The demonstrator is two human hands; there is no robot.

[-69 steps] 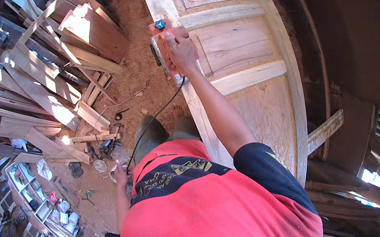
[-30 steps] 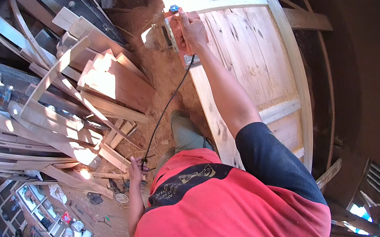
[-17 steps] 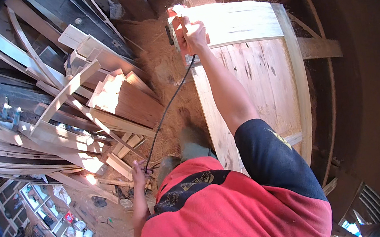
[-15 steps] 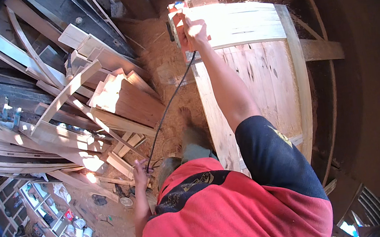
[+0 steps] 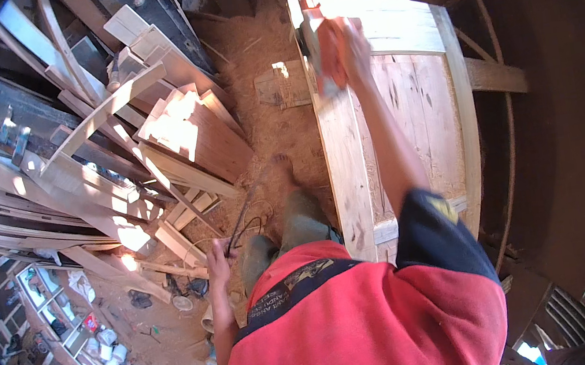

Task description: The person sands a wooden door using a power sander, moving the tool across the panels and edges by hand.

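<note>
At the far left corner of the wooden door panel (image 5: 404, 131), the right hand (image 5: 343, 50) is closed over the top of an orange power tool (image 5: 319, 50). Motion blur smears both; the exact finger wrap cannot be resolved, but the hand clearly grips the tool body. Tool rests on the panel's left stile, close to the far rail, which is brightly sunlit. Right arm is fully extended from the red shirt (image 5: 356, 329) with its dark sleeve, running diagonally over the panel's central boards.

Left hand (image 5: 218, 255) hangs low beside the person's left hip, well apart from the panel. It is closed around a dark cable (image 5: 242, 222), which loops just beside the hand and rises toward the tool along the sawdust floor (image 5: 265, 142); the upper run is blurred and hard to trace.

Panel lies flat, long axis running away from the person, near end hidden under the right shoulder. Its frame is pale wood; inner boards are redder with dark knots.

Off the panel's left edge: sawdust-covered ground, then a stack of cut planks and frame pieces (image 5: 182, 130), partly sunlit. Farther left, a glazed window frame (image 5: 47, 340) lies among scattered small items on the ground.
</note>
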